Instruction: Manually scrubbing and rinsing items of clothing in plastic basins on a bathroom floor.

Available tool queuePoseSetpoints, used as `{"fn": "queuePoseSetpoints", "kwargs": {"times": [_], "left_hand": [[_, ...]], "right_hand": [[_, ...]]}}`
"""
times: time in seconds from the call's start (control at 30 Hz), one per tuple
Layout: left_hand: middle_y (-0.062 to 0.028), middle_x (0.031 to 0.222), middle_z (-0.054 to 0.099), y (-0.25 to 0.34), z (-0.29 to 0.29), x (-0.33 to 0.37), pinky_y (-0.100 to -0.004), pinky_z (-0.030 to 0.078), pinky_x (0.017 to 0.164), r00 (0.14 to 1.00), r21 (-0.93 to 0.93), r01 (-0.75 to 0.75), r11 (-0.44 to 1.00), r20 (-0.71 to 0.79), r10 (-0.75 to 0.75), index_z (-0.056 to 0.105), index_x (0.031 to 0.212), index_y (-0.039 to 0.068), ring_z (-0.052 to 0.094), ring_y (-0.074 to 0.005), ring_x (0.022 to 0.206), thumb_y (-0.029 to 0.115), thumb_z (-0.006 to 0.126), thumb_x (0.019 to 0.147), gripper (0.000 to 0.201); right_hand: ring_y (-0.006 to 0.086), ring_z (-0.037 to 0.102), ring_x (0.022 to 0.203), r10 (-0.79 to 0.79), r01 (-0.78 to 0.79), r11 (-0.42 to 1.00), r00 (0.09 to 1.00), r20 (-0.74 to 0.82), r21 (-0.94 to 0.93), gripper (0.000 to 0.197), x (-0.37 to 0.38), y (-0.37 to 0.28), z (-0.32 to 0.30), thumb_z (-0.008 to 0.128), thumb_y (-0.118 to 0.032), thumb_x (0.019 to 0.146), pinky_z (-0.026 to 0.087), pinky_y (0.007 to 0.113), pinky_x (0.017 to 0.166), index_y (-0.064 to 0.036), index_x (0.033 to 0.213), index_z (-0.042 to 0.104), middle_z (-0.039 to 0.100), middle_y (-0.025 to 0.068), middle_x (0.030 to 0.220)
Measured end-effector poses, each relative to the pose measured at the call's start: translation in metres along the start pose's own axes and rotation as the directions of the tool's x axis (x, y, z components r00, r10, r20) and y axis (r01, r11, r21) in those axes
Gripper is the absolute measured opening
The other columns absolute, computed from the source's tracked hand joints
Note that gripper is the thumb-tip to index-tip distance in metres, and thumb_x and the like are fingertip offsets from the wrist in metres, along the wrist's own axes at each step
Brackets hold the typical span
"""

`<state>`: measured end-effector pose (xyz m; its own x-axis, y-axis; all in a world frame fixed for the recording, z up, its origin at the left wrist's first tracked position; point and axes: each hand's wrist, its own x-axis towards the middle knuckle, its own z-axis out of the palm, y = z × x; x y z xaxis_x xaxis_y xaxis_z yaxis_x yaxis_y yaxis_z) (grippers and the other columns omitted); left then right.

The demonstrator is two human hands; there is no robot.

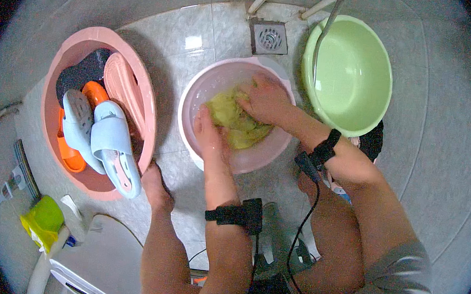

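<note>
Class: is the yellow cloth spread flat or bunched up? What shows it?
Bunched up: the cloth lies in crumpled folds in the pale pink basin, the right hand against it.

Through my feed I have the middle basin (pixel 184 116) on the floor (pixel 182 77), between the left basin (pixel 49 112) and the right basin (pixel 350 73). In it lies a cloth (pixel 228 109), with the left hand (pixel 209 133) at its near left edge and the right hand (pixel 265 99) at its far right. Inside the left basin I see a pair of slippers (pixel 111 129) lying over other slippers (pixel 72 159), beside a long flat piece (pixel 125 82) along the right wall. Beyond the middle basin, slightly right, sits a floor drain (pixel 270 38). A hose (pixel 329 31) crosses the right basin's left side. The left foot (pixel 159 188) is just beside the left basin, on its near right.
</note>
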<state>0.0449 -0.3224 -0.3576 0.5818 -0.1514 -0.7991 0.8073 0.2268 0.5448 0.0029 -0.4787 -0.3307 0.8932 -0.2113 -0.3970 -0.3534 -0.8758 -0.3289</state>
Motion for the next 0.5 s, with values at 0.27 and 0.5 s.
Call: {"fn": "queuePoseSetpoints", "kwargs": {"times": [0.27,0.5], "left_hand": [[-0.0169,0.123,0.044,-0.021,-0.012,0.002,-0.0386,0.039,0.091,0.869,0.964,-0.259,0.062,0.204,0.452,0.040,0.129,0.006,0.047,-0.0331,0.108,0.030,0.053,0.087,0.050],[-0.0127,0.123,0.047,-0.023,-0.020,0.009,-0.0381,0.040,0.092,0.947,-0.150,0.238,0.960,0.256,-0.195,0.045,0.124,0.005,0.047,-0.0257,0.111,0.050,0.040,0.089,0.057]], "right_hand": [[0.0333,0.055,0.099,-0.013,0.018,0.984,1.000,-0.027,0.176,0.033,0.002,0.007,0.045,0.052,-0.031,0.080,0.040,0.042,0.091,-0.0135,0.106,0.060,0.058,0.0174,0.106],[0.0311,0.055,0.092,-0.257,0.213,0.862,0.966,0.035,0.460,0.035,-0.012,-0.019,-0.006,0.063,-0.035,0.069,0.043,0.045,0.080,-0.0168,0.098,0.060,0.058,0.0128,0.092]]}}
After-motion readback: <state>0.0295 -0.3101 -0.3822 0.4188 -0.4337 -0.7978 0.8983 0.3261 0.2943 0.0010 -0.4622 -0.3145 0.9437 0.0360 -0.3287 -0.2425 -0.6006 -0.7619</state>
